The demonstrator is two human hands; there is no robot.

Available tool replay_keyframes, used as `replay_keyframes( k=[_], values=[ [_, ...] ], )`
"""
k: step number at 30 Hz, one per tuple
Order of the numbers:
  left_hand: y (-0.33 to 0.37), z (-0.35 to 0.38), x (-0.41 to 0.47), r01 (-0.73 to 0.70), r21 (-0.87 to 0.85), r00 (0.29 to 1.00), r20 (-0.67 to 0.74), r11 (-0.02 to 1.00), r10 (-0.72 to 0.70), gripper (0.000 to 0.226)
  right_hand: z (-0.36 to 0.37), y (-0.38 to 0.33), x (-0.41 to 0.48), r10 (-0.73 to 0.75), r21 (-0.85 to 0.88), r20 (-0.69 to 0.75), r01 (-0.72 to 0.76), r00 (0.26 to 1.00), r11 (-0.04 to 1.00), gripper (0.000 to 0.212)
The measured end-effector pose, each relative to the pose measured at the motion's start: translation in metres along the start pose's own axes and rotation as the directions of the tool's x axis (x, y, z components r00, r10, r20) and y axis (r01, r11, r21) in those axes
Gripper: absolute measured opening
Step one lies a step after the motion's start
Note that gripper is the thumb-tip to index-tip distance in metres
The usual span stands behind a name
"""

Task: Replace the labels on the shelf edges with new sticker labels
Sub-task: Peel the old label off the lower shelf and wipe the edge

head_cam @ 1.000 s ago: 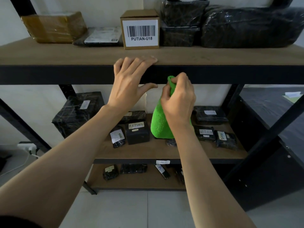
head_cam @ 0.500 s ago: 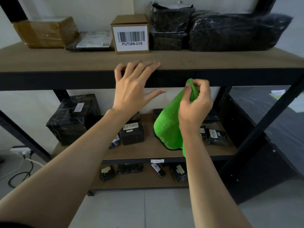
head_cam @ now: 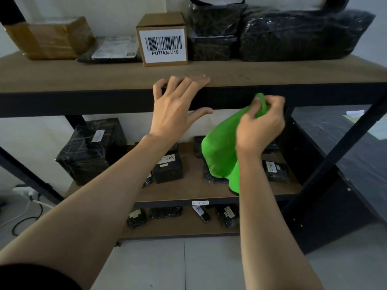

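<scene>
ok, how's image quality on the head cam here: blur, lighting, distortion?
Head view: dim, flat light, no hard glare; the right hand and green cloth are slightly motion-smeared, the left hand is sharper; wide-angle bowing slightly curves the top shelf edge; the barcode label reads clearly, the white label on the lower shelf edge is too soft to read.

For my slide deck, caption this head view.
Left hand rests on shelf edge; right hand holds green cloth to it.

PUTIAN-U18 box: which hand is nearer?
Left. The left hand rests on the shelf edge just below the PUTIAN-U18 box; right hand, gripping the green cloth, sits lower right.
</scene>
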State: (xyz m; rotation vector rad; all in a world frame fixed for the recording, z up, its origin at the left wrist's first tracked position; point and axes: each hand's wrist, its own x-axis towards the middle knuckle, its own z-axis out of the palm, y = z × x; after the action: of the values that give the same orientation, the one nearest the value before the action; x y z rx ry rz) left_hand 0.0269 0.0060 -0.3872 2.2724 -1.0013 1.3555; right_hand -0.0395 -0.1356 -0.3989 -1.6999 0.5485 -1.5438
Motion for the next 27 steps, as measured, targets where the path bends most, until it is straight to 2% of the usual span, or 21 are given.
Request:
replay_keyframes(
  k=[2,6,8,13,19,21,24,27],
  values=[
    [0.000,0.000,-0.001,0.005,0.000,1.000,-0.007,1.000,-0.005,0.054,-0.005,0.001,0.005,0.022,0.002,0.000,-0.022,1.000,1.000,0.009],
    [-0.001,0.000,-0.001,-0.003,-0.002,1.000,-0.023,1.000,0.003,0.053,0.001,-0.016,-0.005,-0.250,0.007,0.180,0.253,0.951,0.967,0.006],
    [0.000,0.000,-0.001,0.003,-0.002,1.000,-0.010,1.000,-0.003,0.053,0.004,-0.019,-0.005,-0.267,-0.005,0.182,0.273,0.946,0.962,0.007],
    [0.007,-0.006,-0.001,0.051,0.014,0.997,0.059,0.999,-0.052,0.053,0.005,-0.020,-0.002,-0.126,-0.027,0.105,0.130,0.986,0.991,0.009],
    [0.017,-0.032,0.007,0.130,0.007,0.940,0.318,0.991,-0.126,0.059,-0.013,-0.019,0.017,0.169,-0.089,0.087,-0.161,0.982,0.983,0.009],
    [0.023,-0.039,0.013,0.214,-0.005,0.900,0.389,0.977,-0.195,0.060,-0.026,-0.021,0.020,0.120,-0.061,0.157,-0.111,0.980,0.992,0.010],
    [0.045,-0.048,0.021,0.421,-0.036,0.820,0.442,0.906,-0.364,0.054,-0.051,-0.023,0.027,0.044,0.002,0.322,-0.048,0.946,0.999,0.015],
    [0.092,-0.054,0.021,0.534,-0.083,0.808,0.345,0.841,-0.478,0.042,-0.088,-0.011,0.044,0.026,0.056,0.537,-0.066,0.843,0.996,0.014]
  ],
)
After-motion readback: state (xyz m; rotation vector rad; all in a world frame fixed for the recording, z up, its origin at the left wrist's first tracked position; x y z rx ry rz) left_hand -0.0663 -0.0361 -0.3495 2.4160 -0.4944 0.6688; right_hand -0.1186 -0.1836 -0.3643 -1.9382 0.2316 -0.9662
